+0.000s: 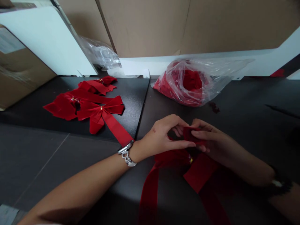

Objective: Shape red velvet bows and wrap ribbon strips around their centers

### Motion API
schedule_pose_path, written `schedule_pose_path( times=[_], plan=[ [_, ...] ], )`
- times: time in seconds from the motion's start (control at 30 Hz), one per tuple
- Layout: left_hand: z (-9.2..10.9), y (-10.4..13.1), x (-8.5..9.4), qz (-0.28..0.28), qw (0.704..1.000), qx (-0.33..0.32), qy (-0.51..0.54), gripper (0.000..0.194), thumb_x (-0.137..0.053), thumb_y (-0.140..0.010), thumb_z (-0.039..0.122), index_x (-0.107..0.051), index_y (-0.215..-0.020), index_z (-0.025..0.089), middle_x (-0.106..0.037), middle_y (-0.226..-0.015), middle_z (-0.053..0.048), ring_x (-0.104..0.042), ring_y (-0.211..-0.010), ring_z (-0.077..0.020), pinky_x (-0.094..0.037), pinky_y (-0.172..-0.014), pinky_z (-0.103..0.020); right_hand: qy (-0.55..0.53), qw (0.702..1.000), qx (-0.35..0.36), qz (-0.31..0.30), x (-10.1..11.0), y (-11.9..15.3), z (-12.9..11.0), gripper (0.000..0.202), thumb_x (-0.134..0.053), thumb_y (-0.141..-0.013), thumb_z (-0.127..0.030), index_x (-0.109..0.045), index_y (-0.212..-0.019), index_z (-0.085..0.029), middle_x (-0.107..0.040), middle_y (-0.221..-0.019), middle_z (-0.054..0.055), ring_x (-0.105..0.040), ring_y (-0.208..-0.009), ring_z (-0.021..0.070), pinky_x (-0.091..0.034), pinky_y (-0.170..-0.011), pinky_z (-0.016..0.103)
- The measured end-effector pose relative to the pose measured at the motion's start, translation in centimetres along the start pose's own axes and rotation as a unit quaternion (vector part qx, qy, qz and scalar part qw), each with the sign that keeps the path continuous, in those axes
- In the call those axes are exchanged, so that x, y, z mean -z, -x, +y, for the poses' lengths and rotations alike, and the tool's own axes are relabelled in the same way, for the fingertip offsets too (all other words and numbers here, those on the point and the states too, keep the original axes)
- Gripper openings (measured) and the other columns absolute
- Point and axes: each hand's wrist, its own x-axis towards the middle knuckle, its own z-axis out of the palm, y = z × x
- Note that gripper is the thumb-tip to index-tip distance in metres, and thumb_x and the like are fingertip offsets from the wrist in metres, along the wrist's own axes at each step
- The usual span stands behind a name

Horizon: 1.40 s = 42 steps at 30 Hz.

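Both hands meet over a red velvet bow [174, 157] at the centre right of the head view. My left hand [167, 134] pinches the left side of a red loop [189, 134]. From the right, my right hand [211, 137] has its thumb on top of that same loop, fingers curled beneath. Below the hands, a bit of gold tie [191, 160] shows at the bow's middle. One red ribbon tail [150, 193] hangs toward the lower edge, and a wide red piece [200, 172] lies under my right hand.
Several finished-looking red bows [100, 109] lie on the black table [131, 90] at left. Behind the hands sits a clear plastic bag [182, 84] of red ribbon. Dark red scraps [214, 107] lie beside it. Cardboard [150, 28] and white panels [47, 40] stand behind.
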Motion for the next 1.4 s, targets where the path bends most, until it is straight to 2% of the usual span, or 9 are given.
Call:
schedule_pose_path(
  times=[0.1,0.23,0.4,0.53,0.67,0.87,1.03,1.23,1.4],
  plan=[
    [0.0,0.1,0.1,0.012,0.997,-0.051,-0.063,0.035,-0.07,-0.074,0.04,-0.062,-0.09,0.01,-0.058,-0.076,-0.003,-0.053,-0.069,-0.0047,-0.045,-0.065,-0.016,0.013,1.0,0.003,0.006,-0.2,0.1,0.0,0.028,-0.076,-0.067,-0.026,-0.051,-0.074,-0.019,-0.057,-0.061,-0.006,-0.047,-0.041,0.0036,-0.034,-0.039,0.013],
    [-0.1,0.1,0.1,0.019,0.996,-0.061,-0.059,0.03,-0.067,-0.077,0.038,-0.064,-0.088,0.01,-0.061,-0.076,-0.004,-0.054,-0.068,-0.0043,-0.045,-0.064,-0.015,0.039,0.999,0.014,0.014,-0.4,0.3,-0.1,0.027,-0.078,-0.066,-0.029,-0.054,-0.074,-0.019,-0.056,-0.058,-0.005,-0.047,-0.042,0.0047,-0.036,-0.04,0.015],
    [-0.1,-0.1,0.0,0.058,0.997,0.046,0.03,0.029,-0.068,-0.076,0.038,-0.06,-0.081,0.009,-0.06,-0.078,-0.004,-0.054,-0.067,-0.0033,-0.045,-0.062,-0.013,0.145,0.982,0.124,0.015,-0.6,0.3,-0.1,0.03,-0.072,-0.073,-0.044,-0.064,-0.089,-0.02,-0.062,-0.073,0.001,-0.056,-0.058,0.0101,-0.047,-0.053,0.022],
    [-0.1,-0.2,-0.2,0.061,0.987,0.114,0.099,0.033,-0.067,-0.076,0.04,-0.056,-0.075,0.009,-0.058,-0.075,-0.003,-0.051,-0.065,-0.0033,-0.042,-0.06,-0.014,0.275,0.942,0.186,0.052,-0.7,0.4,-0.2,0.028,-0.078,-0.067,-0.035,-0.065,-0.088,-0.021,-0.066,-0.084,0.002,-0.062,-0.076,0.0153,-0.052,-0.068,0.026],
    [0.0,-0.2,0.0,0.017,0.984,0.13,0.12,0.035,-0.067,-0.076,0.042,-0.053,-0.084,0.011,-0.055,-0.077,-0.001,-0.05,-0.066,-0.0035,-0.041,-0.061,-0.014,0.294,0.932,0.198,0.074,-0.4,0.5,-0.2,0.019,-0.075,-0.073,-0.033,-0.066,-0.084,-0.021,-0.067,-0.082,0.002,-0.063,-0.075,0.0149,-0.052,-0.067,0.025],
    [0.4,-0.4,0.9,-0.095,0.992,0.017,-0.087,0.03,-0.048,-0.09,0.04,-0.052,-0.084,0.011,-0.05,-0.075,-0.002,-0.042,-0.07,-0.0061,-0.036,-0.068,-0.019,0.295,0.927,0.227,0.041,-0.3,0.5,-0.3,0.013,-0.073,-0.075,-0.031,-0.066,-0.078,-0.021,-0.063,-0.074,0.0,-0.06,-0.066,0.0116,-0.048,-0.059,0.022],
    [0.4,-0.4,0.8,-0.097,0.985,-0.038,-0.14,0.029,-0.043,-0.093,0.035,-0.049,-0.077,0.012,-0.049,-0.074,-0.003,-0.041,-0.072,-0.0083,-0.035,-0.072,-0.021,0.321,0.929,0.183,0.021,-0.7,0.7,-0.8,0.021,-0.068,-0.078,-0.039,-0.059,-0.08,-0.02,-0.059,-0.067,0.001,-0.057,-0.061,0.0127,-0.047,-0.055,0.023],
    [0.7,-0.6,1.0,-0.104,0.991,-0.031,-0.083,0.026,-0.047,-0.091,0.032,-0.05,-0.075,0.011,-0.048,-0.07,-0.001,-0.04,-0.069,-0.0064,-0.034,-0.069,-0.019,0.415,0.895,0.123,-0.103,-0.1,1.2,-1.4,0.033,-0.046,-0.094,-0.043,-0.054,-0.075,-0.018,-0.051,-0.062,0.0,-0.048,-0.054,0.0095,-0.038,-0.05,0.021],
    [1.3,-0.8,1.0,-0.136,0.984,0.058,0.097,0.031,-0.049,-0.09,0.037,-0.051,-0.074,0.01,-0.048,-0.07,0.0,-0.04,-0.065,-0.0039,-0.034,-0.063,-0.015,0.384,0.904,0.151,-0.111,-0.5,1.8,-1.2,0.036,-0.044,-0.094,-0.045,-0.051,-0.071,-0.018,-0.045,-0.06,-0.002,-0.039,-0.049,0.0081,-0.031,-0.045,0.02]
  ],
)
